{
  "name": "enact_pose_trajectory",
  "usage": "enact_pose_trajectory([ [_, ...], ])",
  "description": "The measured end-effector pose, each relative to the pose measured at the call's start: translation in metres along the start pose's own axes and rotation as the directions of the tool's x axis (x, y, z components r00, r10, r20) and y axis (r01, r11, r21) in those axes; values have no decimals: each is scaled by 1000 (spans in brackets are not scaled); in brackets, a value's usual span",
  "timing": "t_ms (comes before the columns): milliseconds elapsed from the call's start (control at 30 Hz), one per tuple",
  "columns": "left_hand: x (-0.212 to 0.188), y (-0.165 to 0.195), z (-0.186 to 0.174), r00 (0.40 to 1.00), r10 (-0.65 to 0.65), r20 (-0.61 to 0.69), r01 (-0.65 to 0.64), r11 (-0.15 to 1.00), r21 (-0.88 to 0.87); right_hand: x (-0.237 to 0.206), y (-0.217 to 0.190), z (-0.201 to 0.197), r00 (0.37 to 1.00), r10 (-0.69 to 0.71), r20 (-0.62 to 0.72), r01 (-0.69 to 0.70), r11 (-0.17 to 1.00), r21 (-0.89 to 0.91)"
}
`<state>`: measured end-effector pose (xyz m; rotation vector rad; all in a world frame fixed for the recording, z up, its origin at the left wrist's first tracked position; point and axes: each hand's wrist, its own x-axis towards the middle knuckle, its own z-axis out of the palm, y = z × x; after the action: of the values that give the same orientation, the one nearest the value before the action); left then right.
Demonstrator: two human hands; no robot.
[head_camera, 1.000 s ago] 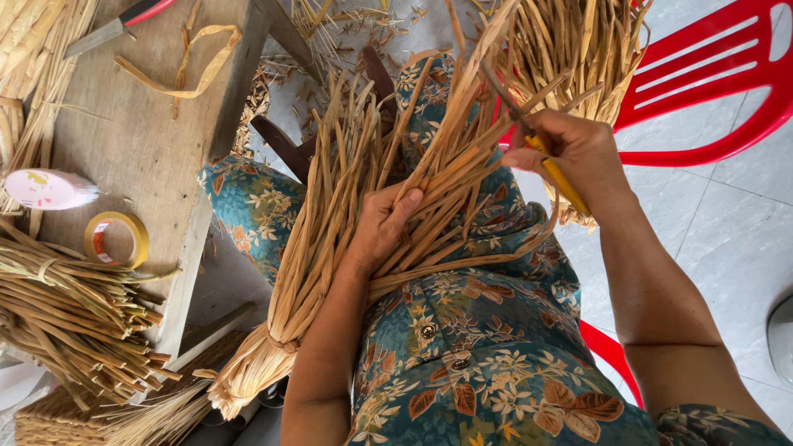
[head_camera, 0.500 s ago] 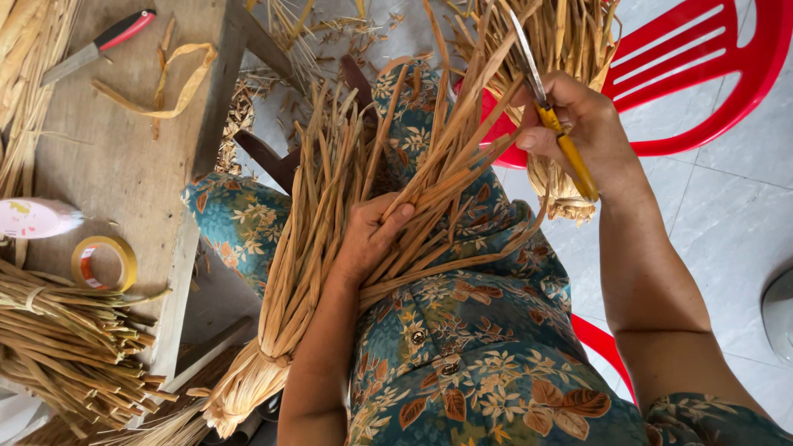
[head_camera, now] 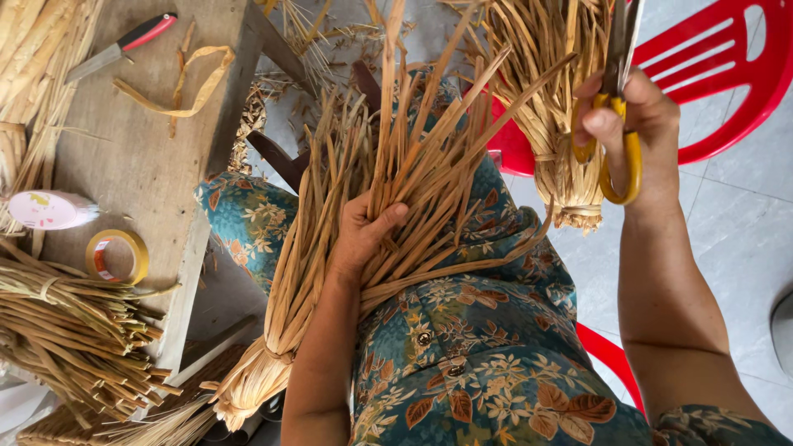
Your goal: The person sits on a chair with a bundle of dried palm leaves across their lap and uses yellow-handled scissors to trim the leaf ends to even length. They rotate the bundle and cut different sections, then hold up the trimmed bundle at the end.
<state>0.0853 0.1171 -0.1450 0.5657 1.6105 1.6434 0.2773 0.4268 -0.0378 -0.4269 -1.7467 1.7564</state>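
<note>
Gripping the straw bundle (head_camera: 388, 206) steady on the lap, the left hand (head_camera: 363, 235) closes around it; the right hand (head_camera: 632, 124) lifts yellow scissors (head_camera: 619, 140), fingers shut through the handles.

Right hand (head_camera: 636, 124) with yellow-handled scissors (head_camera: 619, 140) now higher and farther right than a second ago, lifted clear of straw bundle (head_camera: 396, 206) on lap, blades pointing up beside tied sheaf (head_camera: 553, 107) on red chair (head_camera: 719, 83). Left hand (head_camera: 363, 235) grip on bundle shifts slightly lower. Counter (head_camera: 140, 173) items sit lower and nearer in view; camera tilted.
</note>
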Motion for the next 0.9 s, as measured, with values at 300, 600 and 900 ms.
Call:
enact_pose_trajectory([
  [300,13,78,0,972,0,235,37,987,-155,-2,-5,3,999,31,25,-30,999,-25],
  [600,43,164,6,910,233,342,-127,944,-305,2,-2,11,996,89,6,-88,989,-115],
  [900,69,143,15,981,182,67,-170,972,-163,6,0,12,997,65,50,-59,992,-115],
])
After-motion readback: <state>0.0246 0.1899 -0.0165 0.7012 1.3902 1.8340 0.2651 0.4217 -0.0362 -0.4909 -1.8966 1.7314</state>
